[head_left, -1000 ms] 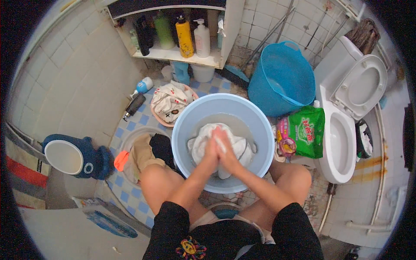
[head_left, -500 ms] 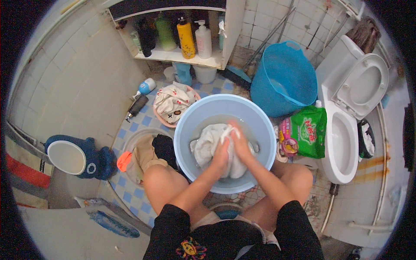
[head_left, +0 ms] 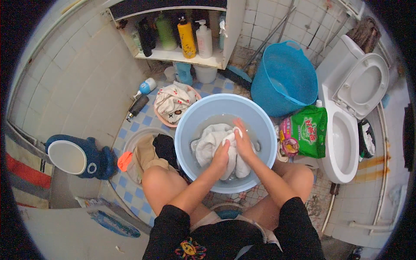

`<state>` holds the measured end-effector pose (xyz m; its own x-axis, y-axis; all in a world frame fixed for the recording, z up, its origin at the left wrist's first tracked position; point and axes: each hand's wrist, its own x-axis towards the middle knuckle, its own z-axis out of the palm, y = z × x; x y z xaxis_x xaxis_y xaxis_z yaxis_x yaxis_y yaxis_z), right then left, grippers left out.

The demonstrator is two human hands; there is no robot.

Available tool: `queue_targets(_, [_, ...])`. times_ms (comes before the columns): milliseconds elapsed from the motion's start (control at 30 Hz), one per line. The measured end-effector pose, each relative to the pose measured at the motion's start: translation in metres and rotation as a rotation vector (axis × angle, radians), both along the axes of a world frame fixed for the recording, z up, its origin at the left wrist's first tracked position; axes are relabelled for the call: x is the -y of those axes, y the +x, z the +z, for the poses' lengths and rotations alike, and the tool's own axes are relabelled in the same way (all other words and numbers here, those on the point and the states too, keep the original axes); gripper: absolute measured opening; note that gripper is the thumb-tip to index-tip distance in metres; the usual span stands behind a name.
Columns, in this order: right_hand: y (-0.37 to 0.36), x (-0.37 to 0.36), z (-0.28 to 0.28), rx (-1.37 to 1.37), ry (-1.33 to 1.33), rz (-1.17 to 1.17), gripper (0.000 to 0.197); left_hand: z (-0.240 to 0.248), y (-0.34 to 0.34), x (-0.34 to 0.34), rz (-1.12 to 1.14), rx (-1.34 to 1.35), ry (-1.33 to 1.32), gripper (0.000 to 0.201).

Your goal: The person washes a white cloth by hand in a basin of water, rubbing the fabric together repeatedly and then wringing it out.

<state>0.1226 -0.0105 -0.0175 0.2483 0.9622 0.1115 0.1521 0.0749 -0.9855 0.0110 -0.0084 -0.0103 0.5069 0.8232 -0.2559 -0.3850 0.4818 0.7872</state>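
A wet white cloth (head_left: 212,143), some kind of garment or towel, lies bunched in cloudy water inside a large light-blue basin (head_left: 186,117). My left hand (head_left: 221,157) is closed around a fold near the middle of it. Against that same fold presses my right hand (head_left: 243,142), its upper fingers rather straight and slightly smeared, with cloth pinched between the two palms. Part of the cloth hangs below my wrists into the water. The basin stands between my bent knees.
Left of the basin are a tub of dark and tan clothes (head_left: 145,156) and a pink basin of patterned clothes (head_left: 175,102). To the right stand a green detergent pouch (head_left: 310,132), a tall blue bucket (head_left: 281,78) and a toilet (head_left: 342,147). A bottle shelf (head_left: 173,55) is ahead.
My hands have shifted slightly against each other while rubbing the cloth, and the fold between them now sits a little higher. The basin and surroundings are the same.
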Motion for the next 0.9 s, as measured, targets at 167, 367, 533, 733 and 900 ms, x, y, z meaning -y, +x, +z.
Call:
queue_targets(167, [-0.046,0.029,0.022,0.5,0.072,0.179,0.048,0.024,-0.015,-0.039,0.137,-0.068,-0.27,0.043])
queue_targets(367, [-0.001,0.004,0.019,0.049,0.047,0.038,0.044,0.014,-0.003,0.003,0.066,-0.046,-0.059,0.05])
queue_targets(533, [-0.032,0.015,0.013,0.288,0.147,0.066,0.048,-0.004,-0.013,-0.03,0.046,-0.432,0.07,0.051])
queue_targets(733, [-0.018,0.004,0.018,0.104,0.143,0.063,0.048,-0.011,-0.004,-0.016,0.112,0.031,-0.044,0.048])
queue_targets(900, [0.004,-0.004,0.008,0.081,0.008,0.006,0.047,0.016,0.003,-0.007,0.064,-0.038,-0.162,0.046])
